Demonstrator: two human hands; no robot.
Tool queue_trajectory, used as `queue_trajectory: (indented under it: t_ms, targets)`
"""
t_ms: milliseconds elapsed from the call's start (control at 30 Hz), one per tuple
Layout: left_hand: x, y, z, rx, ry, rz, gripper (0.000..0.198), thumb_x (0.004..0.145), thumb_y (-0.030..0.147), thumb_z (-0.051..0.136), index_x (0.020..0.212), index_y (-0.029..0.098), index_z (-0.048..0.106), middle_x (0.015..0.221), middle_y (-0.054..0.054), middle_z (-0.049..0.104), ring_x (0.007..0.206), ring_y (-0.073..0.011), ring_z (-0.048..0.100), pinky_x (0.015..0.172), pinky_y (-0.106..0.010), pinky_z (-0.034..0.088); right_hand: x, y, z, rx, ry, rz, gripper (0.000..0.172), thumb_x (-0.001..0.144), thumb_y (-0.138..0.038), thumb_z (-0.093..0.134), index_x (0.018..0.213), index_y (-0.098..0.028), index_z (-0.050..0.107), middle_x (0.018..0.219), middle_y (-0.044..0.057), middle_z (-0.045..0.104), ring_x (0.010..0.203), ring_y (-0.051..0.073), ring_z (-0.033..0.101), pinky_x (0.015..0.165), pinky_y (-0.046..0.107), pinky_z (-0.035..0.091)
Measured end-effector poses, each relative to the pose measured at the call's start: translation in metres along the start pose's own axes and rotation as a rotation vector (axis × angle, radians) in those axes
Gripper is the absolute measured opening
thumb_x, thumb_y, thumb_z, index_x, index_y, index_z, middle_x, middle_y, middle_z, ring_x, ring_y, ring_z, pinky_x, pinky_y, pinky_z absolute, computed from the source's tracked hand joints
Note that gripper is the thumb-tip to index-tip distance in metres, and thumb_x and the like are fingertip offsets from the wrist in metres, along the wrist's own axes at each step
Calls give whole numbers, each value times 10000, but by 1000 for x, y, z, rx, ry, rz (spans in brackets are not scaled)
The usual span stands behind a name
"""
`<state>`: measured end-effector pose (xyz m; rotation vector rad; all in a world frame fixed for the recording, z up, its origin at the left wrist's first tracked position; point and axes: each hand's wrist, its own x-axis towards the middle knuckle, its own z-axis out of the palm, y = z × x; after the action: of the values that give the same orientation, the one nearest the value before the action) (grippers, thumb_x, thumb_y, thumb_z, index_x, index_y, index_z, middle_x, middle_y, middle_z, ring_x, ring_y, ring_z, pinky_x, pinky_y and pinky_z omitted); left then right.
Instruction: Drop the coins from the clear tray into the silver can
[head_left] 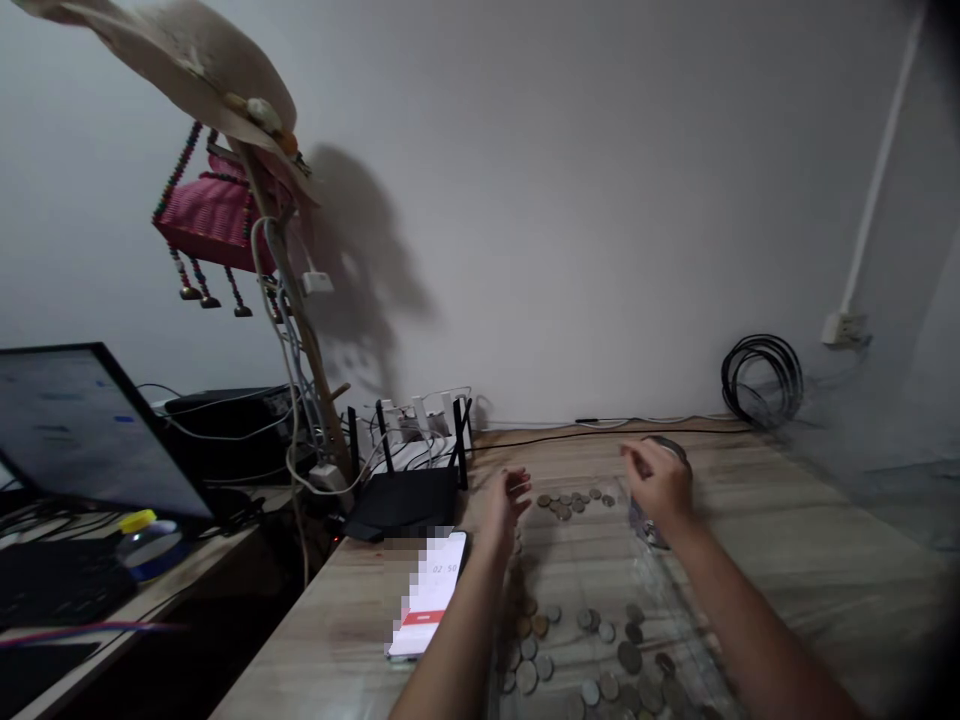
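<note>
While both hands work at the far end of the table (787, 560), most of the coins remain loose — a large scatter near the front edge (592, 655) and a smaller cluster toward the back edge (571, 500). Judged from that, the handling looks early to midway: little appears gathered, much is left.

Left hand (506, 505) hovers just beside the far cluster, fingers loosely curled and apart; whether a coin sits in them cannot be told. Right hand (660, 485) is closed around a small roundish container (651, 525) — blurred, possibly a jar or tin — near the back edge, right of the cluster.

Coins look mixed: silver-grey and brownish, several diameters, lying flat, some touching, on what seems a clear sheet over the wood.

Smartphone (431, 595) lies at the left edge, screen lit. Router (405, 495) sits at the back left corner.
</note>
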<state>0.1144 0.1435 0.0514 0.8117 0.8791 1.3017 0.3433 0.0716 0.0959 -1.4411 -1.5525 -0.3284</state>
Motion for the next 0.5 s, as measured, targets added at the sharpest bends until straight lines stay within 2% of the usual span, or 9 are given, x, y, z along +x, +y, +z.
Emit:
queue_trajectory:
  t_ms: [67,167,233,333,400,500]
  targets:
    - [1,5,-3,115,68,129,262,812,329,412,862,162,608,996,-90,612,857,-171,568,688,-254,411,-11,-11,31,67,-300,-49,342,856,-327,351,993,-195,635,908,69,635,782,151,569,710,248,417]
    - [-1,13,-6,300,124,286,188,812,252,423,822,199,603,1012,-59,608,971,-179,532,797,-263,396,-29,-18,76,-66,-726,-28,418,841,-397,389,1162,-186,551,1116,123,582,1037,216,519,879,343,381]
    - [-6,16,-8,415,100,317,143,791,206,458,801,205,601,990,-55,611,1034,-189,505,890,-285,359,-38,-18,97,-140,-835,20,483,813,-446,431,1223,-200,503,1228,159,510,1148,295,438,925,490,321]
    - [-22,13,-14,484,38,289,108,727,165,536,807,196,601,1011,-76,605,1137,-227,443,979,-320,291,-44,-22,113,-219,-915,93,582,819,-506,379,1317,-206,391,1365,212,340,1220,406,318,857,673,240]
    - [-40,7,-19,438,10,277,149,694,153,564,835,184,601,1068,-101,587,1204,-246,384,1003,-329,267,-45,-32,118,-224,-970,79,613,829,-527,337,1352,-206,334,1395,221,280,1239,420,279,855,690,220]
    - [-74,-5,-30,368,-16,278,179,704,143,540,873,168,593,1107,-124,568,1238,-246,346,1016,-331,263,-49,-54,124,-144,-995,-40,601,828,-494,368,1359,-216,320,1413,193,263,1271,369,251,936,623,208]
